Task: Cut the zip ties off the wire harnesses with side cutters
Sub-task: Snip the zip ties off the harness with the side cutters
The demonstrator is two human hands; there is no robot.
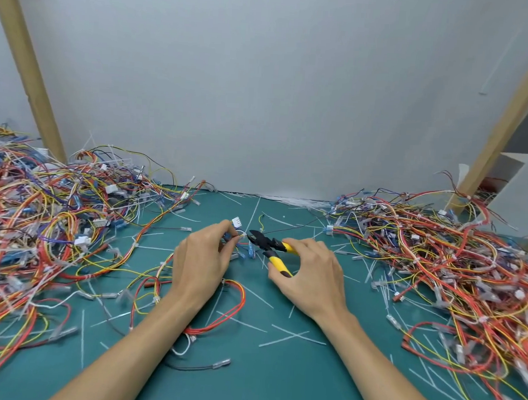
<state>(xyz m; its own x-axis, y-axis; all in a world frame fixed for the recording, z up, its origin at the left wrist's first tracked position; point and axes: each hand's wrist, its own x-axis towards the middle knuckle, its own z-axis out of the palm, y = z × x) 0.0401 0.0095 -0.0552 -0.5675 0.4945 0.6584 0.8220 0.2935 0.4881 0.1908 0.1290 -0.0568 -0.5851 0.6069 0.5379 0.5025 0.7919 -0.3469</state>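
My left hand (202, 259) pinches a small wire harness (238, 240) with blue terminals and a white connector (236, 220) at the middle of the green mat. My right hand (310, 273) grips the yellow handles of black side cutters (269, 245). The cutter jaws point left and sit at the harness right by my left fingertips. The handles are spread apart. The zip tie at the jaws is too small to make out. A red and yellow harness (218, 317) lies under my left wrist.
Large tangled piles of red, yellow and blue wire harnesses lie at the left (45, 217) and at the right (456, 267). Several cut white zip tie strips (291, 337) litter the green mat (276, 380). A grey wall and two wooden posts stand behind.
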